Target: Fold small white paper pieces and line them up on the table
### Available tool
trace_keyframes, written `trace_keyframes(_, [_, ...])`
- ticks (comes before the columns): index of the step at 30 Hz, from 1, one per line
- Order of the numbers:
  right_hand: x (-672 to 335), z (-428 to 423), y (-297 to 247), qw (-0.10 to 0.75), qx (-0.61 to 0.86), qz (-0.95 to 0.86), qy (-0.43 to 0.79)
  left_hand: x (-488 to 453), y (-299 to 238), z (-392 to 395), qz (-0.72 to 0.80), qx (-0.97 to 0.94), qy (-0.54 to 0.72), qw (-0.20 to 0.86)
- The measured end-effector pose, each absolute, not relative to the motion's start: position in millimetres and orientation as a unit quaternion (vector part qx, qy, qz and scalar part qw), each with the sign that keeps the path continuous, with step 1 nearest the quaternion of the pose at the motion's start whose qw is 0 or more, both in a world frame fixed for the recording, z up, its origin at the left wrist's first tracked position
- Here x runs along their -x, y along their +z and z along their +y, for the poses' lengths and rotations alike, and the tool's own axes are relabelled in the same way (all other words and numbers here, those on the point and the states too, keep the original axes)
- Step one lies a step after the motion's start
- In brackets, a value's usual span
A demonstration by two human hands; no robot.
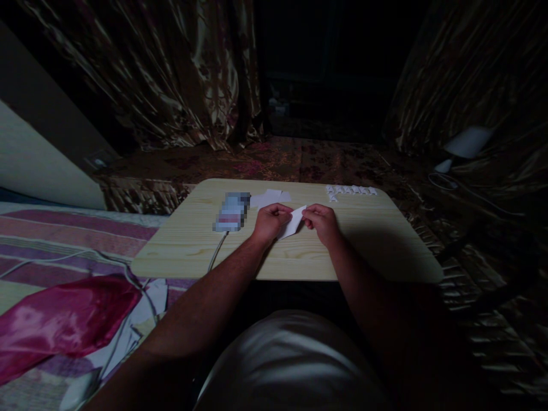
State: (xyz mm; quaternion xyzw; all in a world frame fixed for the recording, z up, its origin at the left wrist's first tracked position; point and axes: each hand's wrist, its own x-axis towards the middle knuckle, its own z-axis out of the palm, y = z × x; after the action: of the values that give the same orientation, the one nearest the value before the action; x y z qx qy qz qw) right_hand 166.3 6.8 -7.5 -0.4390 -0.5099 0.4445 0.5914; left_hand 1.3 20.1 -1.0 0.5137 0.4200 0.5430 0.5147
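A white, angular paper piece [293, 224] is pinched by the left hand [272, 221] and right hand [321, 220]; it might be creased crookedly by uneven pressure

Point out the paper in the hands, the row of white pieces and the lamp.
Paper [293, 224]: head view, middle of its exposed white face.
White pieces [354, 189]: head view, on one near the row's middle.
Lamp [469, 142]: head view, middle of its shade.

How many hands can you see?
2: the left hand holds the left side of the white paper, and the right hand holds its upper right corner.
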Motion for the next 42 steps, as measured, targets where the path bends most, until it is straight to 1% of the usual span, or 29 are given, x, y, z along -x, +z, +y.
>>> trace_keyframes(9, [-166,10,-12,0.598,0.453,-0.498,0.434,-2,-2,20,0.413,-0.533,0.535,0.509])
trace_keyframes(21, [-167,13,-13,0.628,0.419,-0.480,0.446,-2,-3,19,0.421,-0.549,0.518,0.503])
trace_keyframes(27, [-172,15,-10,0.671,0.453,-0.421,0.409,-1,-3,20,0.431,-0.541,0.523,0.497])
trace_keyframes(29, [-172,14,-9,0.651,0.466,-0.436,0.412,-1,-3,20,0.429,-0.539,0.527,0.498])
trace_keyframes(34, [-168,6,-8,0.560,0.461,-0.539,0.428,-1,-4,21,0.412,-0.524,0.540,0.513])
trace_keyframes(38, [-167,4,-9,0.534,0.468,-0.570,0.413,-1,-4,21,0.406,-0.521,0.537,0.525])
trace_keyframes(42, [-168,6,-10,0.531,0.468,-0.581,0.403,-1,-4,21,0.409,-0.517,0.533,0.530])
